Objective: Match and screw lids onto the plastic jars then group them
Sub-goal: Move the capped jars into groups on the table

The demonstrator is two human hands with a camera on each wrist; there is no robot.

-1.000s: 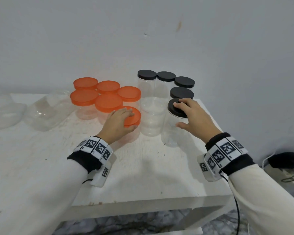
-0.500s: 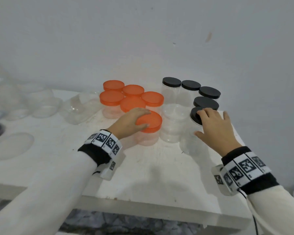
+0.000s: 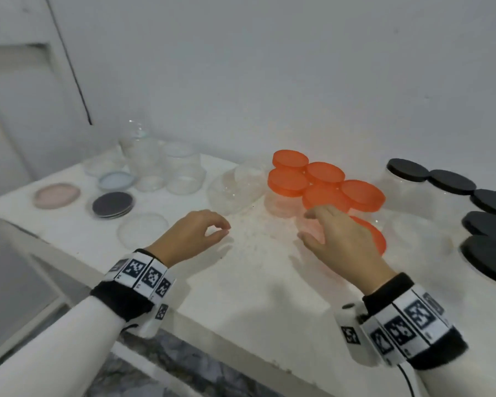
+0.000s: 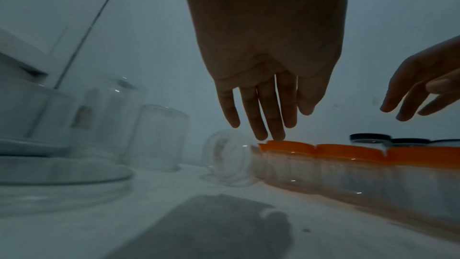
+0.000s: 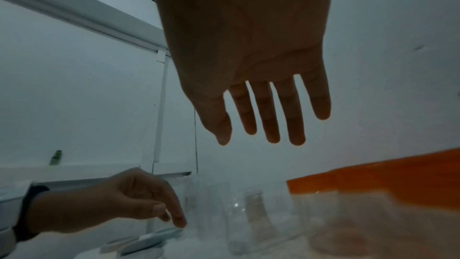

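Several orange-lidded jars (image 3: 324, 186) stand in a cluster at the table's middle, and several black-lidded jars (image 3: 453, 181) stand to their right. My left hand (image 3: 212, 229) hovers over bare table left of the orange group, fingers loosely curled and empty; the left wrist view shows its fingers (image 4: 261, 121) hanging straight. My right hand (image 3: 312, 229) floats with relaxed, spread fingers over the nearest orange lid (image 3: 375, 236), holding nothing; its fingers (image 5: 271, 125) are straight in the right wrist view. A lidless clear jar (image 3: 235, 190) lies on its side beside the orange group.
Lidless clear jars (image 3: 166, 167) stand at the back left. Loose lids lie left of them: pink (image 3: 56, 195), light blue (image 3: 116, 180), dark (image 3: 113, 204) and clear (image 3: 143, 233). The table's front edge (image 3: 241, 348) runs diagonally below my wrists. A wall is close behind.
My left hand has come off the orange lid and my right hand off the black lid. Both have moved left, and the head view has swung left onto the loose lids and open jars.
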